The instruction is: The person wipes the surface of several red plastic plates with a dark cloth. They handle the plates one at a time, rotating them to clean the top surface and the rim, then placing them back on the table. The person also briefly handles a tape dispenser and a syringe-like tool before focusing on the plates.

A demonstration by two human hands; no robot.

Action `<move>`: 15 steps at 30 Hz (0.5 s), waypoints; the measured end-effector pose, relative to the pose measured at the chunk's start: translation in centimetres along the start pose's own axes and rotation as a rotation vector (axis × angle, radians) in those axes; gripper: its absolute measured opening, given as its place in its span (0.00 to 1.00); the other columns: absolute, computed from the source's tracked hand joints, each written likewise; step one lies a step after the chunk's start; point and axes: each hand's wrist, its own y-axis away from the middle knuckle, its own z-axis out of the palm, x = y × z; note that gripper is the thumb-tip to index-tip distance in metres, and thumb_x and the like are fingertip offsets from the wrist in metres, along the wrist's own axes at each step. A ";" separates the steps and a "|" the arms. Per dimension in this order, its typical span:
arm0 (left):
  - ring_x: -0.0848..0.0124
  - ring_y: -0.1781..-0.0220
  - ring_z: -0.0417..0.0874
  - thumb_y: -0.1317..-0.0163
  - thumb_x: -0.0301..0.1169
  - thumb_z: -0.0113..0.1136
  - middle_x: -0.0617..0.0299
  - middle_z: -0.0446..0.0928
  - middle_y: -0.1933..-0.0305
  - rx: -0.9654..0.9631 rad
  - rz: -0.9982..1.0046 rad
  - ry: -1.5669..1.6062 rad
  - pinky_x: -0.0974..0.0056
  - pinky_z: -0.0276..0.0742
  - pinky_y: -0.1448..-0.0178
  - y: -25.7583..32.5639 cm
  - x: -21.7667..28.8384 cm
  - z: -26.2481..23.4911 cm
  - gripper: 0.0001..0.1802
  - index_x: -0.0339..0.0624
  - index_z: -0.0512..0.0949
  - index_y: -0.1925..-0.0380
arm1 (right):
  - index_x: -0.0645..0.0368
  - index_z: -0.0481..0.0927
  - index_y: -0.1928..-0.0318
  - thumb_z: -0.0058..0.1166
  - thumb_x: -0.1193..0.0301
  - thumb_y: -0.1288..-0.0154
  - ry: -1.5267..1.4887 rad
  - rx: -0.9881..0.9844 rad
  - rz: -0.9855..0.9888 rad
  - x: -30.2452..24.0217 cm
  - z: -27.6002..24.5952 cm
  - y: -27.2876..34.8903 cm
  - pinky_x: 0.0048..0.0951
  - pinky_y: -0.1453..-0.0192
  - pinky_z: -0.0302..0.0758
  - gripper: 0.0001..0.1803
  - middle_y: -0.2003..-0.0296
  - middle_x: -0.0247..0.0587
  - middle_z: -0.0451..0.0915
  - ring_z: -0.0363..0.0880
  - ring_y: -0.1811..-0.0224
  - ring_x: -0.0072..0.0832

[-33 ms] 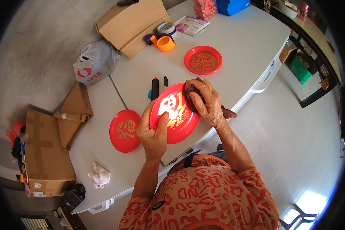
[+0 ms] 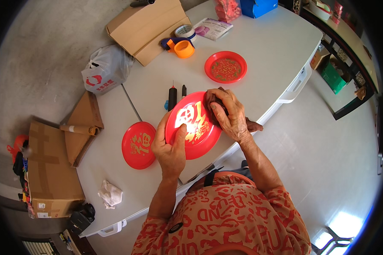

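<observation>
Red plastic-looking plate [image 2: 196,131], tilted, is up over the tabletop's [image 2: 264,55] near edge, the left hand's [image 2: 169,149] grip clamped on its left rim. The right hand's [image 2: 230,114] grip closes round a brown cloth [image 2: 210,104] against its far-right rim. Left lies another red plate [image 2: 138,145]; farther, a red dish [image 2: 225,67].

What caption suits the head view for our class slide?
Left fingers grip a gold-patterned red plate over a white table; right fingers hold a brown cloth against it.

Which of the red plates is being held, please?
The middle red plate: the left hand grips it, the right hand holds a brown cloth against it. The left plate and far plate lie on the table.
</observation>
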 end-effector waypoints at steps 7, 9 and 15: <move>0.74 0.56 0.80 0.41 0.24 0.65 0.60 0.81 0.55 0.210 0.035 0.006 0.66 0.74 0.46 -0.3 0.4 0.6 0.21 0.33 0.75 0.47 | 0.66 0.73 0.46 0.52 0.69 0.32 -0.298 0.059 0.474 -0.9 2.1 2.9 0.31 0.54 0.76 0.18 0.63 0.47 0.81 0.78 0.62 0.30; 0.74 0.56 0.80 0.41 0.24 0.65 0.61 0.82 0.57 0.259 0.035 0.009 0.66 0.73 0.46 -0.4 0.0 0.7 0.19 0.34 0.76 0.49 | 0.66 0.73 0.46 0.50 0.68 0.30 -0.463 0.018 0.658 -1.4 2.3 3.4 0.29 0.55 0.75 0.18 0.64 0.43 0.81 0.77 0.62 0.25; 0.73 0.56 0.79 0.42 0.25 0.66 0.59 0.80 0.55 0.342 -0.023 0.110 0.65 0.73 0.45 -0.3 -0.1 0.9 0.19 0.34 0.76 0.50 | 0.65 0.76 0.51 0.50 0.67 0.28 -0.787 -0.012 0.879 -2.7 2.5 4.6 0.20 0.74 0.69 0.14 0.75 0.32 0.76 0.69 0.76 0.15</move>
